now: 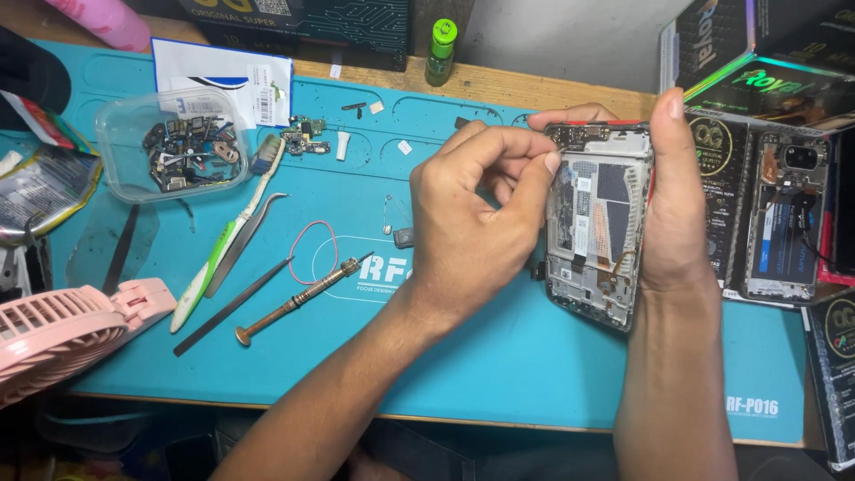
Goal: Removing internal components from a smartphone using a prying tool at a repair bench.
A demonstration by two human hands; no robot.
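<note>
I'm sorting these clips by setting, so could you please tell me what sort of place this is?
Most likely a phone repair bench. The hands hold an opened phone over a blue work mat, with a screwdriver, tweezers and a tub of small parts nearby.

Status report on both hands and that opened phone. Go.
Right hand grips opened phone upright above mat. Left hand fingers pinching at its top left corner. Screwdriver, tweezers lie apart, left.

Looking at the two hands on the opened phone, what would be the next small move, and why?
Probably a gentle lift with the left hand: its thumb and forefinger are pinched at the left edge of the opened phone, near the top. The right hand grips the phone's other side, tilted up off the blue mat. What is pinched is too small to tell.
</note>
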